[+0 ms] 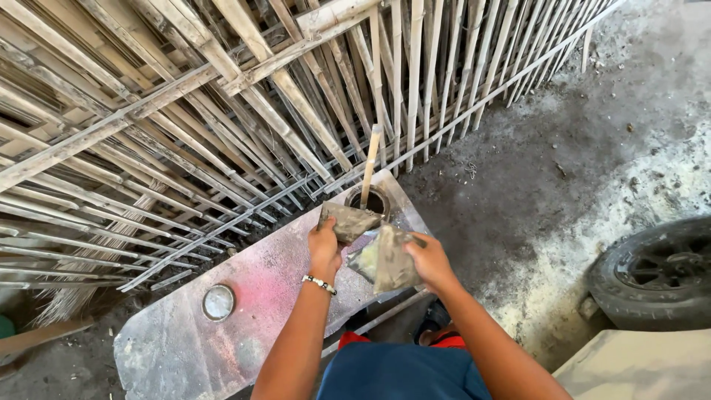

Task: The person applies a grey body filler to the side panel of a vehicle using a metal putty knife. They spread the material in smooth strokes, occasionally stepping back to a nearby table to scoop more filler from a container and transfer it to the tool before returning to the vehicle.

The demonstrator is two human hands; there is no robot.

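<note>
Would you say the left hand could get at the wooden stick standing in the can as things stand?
Probably yes. The wooden stick rises from the can just beyond the left hand with nothing between, though that hand holds a putty knife.

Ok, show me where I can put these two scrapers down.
Bare room: the board between the round cap and the left hand, and the floor between fence and tyre. Crowded: the board's far end, around the can and stick.

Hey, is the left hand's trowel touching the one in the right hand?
Cannot tell. In the head view the left hand trowel overlaps the right hand trowel near their edges, but no contact or gap shows plainly.
</note>
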